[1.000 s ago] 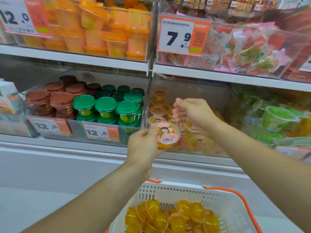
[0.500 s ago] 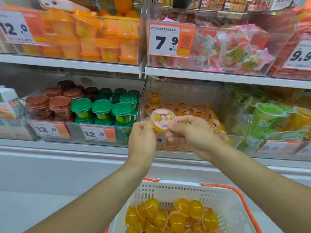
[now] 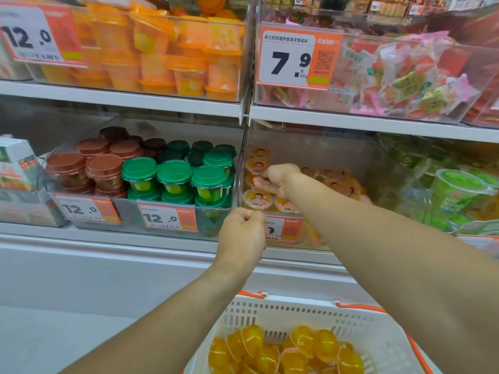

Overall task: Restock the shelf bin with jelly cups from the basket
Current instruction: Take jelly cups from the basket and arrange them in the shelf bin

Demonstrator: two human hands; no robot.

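My right hand [image 3: 272, 179] has gone from the front of the bin [image 3: 351, 147] into it, fingers curled on a jelly cup [image 3: 256, 168] at the left stack; half a second ago both hands held it; my left hand [image 3: 243, 233] has dropped to the bin's front edge, fingers fisted, holding nothing; more cups [image 3: 297, 349] lie in the basket [image 3: 297, 311] below.

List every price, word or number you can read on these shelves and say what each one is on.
"12.0": orange price tag on the upper left bin.
"7.9": price tag on the upper right bin; its Chinese line and QR code are too small to read.
"12.0": tag under the brown-lidded cups.
"12.0": tag under the green-lidded cups.
"9": partly hidden tag on the jelly cup bin.
Cup lids and back-shelf tags: blurred.
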